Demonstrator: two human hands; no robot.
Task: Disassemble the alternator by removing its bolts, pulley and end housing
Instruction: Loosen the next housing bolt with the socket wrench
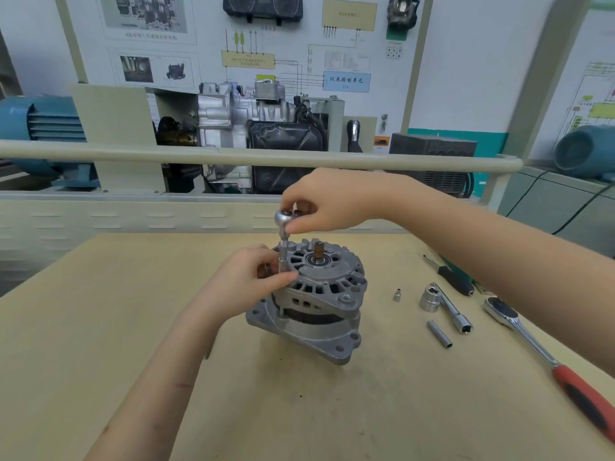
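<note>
The grey alternator (319,294) stands upright in the middle of the wooden table (299,410), its bare shaft (320,252) pointing up with no pulley on it. A small ratchet (287,219) with a long socket (284,257) stands vertically on the housing's left edge. My right hand (327,201) grips the ratchet head from above. My left hand (248,277) pinches the socket shaft low down, against the alternator's side. One bolt head (346,298) shows on the housing's right ear.
To the right of the alternator lie a small socket (396,295), a large socket (429,299), two long sockets (439,333), a black-handled screwdriver (454,277) and a big ratchet with a red handle (549,357). A beige rail (199,154) and a training engine stand sit behind the table.
</note>
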